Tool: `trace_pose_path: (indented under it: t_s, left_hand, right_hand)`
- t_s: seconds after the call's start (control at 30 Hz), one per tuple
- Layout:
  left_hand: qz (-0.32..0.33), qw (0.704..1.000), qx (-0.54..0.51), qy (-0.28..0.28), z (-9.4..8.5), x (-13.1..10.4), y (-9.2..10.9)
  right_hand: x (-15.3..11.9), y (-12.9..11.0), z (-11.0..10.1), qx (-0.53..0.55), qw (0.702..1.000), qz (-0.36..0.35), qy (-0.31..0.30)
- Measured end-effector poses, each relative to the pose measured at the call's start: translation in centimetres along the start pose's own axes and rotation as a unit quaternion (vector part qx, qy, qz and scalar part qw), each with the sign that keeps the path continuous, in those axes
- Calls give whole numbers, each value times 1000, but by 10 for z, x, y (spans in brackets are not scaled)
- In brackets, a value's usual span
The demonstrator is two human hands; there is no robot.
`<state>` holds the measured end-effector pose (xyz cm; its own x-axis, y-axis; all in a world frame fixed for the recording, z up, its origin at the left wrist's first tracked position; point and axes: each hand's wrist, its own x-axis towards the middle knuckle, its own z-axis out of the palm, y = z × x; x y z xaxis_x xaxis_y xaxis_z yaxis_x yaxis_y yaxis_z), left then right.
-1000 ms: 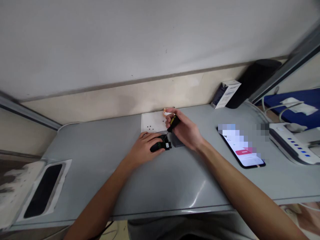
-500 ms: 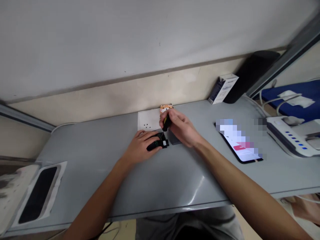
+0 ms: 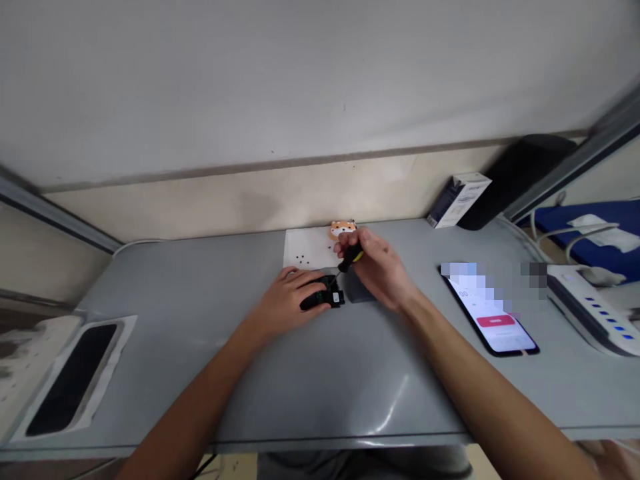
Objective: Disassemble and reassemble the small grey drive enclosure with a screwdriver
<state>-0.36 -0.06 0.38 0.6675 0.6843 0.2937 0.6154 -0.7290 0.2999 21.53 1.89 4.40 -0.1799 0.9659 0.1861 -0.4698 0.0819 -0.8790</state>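
My left hand (image 3: 293, 299) rests on the desk with its fingers closed around a small black electronic device (image 3: 338, 299). The device has an open housing, a bit of green inside and a white label; its exact kind is unclear. In my right hand (image 3: 384, 268) is a black and yellow screwdriver (image 3: 351, 257), gripped by the handle and tilted. Its thin shaft points down-left into the device, and the contact at the tip is too small to make out. Behind the hands lies a white sheet (image 3: 310, 245) with several tiny dark screws (image 3: 301, 259) on it.
A dark grey flat piece (image 3: 359, 288) lies under my right hand. An orange animal-face item (image 3: 342, 229) sits at the sheet's far edge. Phones lie right (image 3: 493, 313) and left (image 3: 73, 380). A power strip (image 3: 593, 307), carton (image 3: 459, 200) and black cylinder (image 3: 517, 180) stand right.
The camera view has shifted, so the desk items appear lower and mostly farther right. The screwdriver leans more to the right than before. Both hands keep their hold.
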Motion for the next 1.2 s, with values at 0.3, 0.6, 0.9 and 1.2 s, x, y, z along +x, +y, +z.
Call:
trace_pose_path:
  t_s: [0.3, 0.6, 0.9, 1.2]
  left_hand:
    - [15, 1000, 6, 0, 2, -3, 1]
    - [21, 1000, 9, 3, 2, -4, 1]
    - [26, 999, 22, 8, 1, -5, 2]
    - [23, 999, 25, -3, -4, -5, 3]
  right_hand:
    - [-2, 11, -4, -106, 992, -54, 48]
    - [0, 2, -8, -94, 995, -13, -7]
    - [-5, 8, -15, -300, 943, -134, 51]
    - [6, -3, -37, -329, 921, -98, 186]
